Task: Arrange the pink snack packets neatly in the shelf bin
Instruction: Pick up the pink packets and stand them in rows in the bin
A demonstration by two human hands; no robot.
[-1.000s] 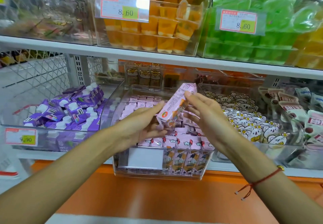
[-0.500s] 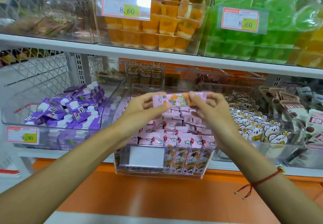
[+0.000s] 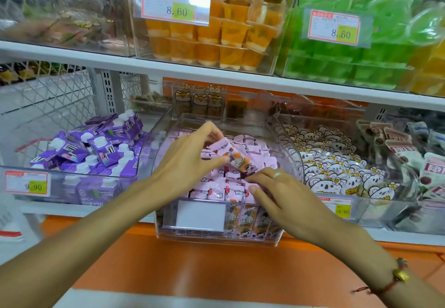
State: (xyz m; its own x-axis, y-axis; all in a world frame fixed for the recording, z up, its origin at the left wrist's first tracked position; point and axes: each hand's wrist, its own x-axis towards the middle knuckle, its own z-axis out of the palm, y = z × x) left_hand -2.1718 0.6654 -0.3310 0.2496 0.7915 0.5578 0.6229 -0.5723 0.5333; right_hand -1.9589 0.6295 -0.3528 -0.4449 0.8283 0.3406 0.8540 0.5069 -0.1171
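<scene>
Here, nearest me, the right hand (image 3: 284, 194) lies low at the clear bin's (image 3: 216, 235) front, fingers flat and together, pressing the packed row of pink packets (image 3: 216, 191). Just behind, the left hand (image 3: 190, 161) pinches one pink packet (image 3: 234, 157) by its left end; its long axis slants down-right toward the right fingers. What the left palm covers, and the bin's far rows, I can't make out.

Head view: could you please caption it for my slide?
Left hand lowers a pink packet into the clear bin; right hand straightens the rows.
</scene>
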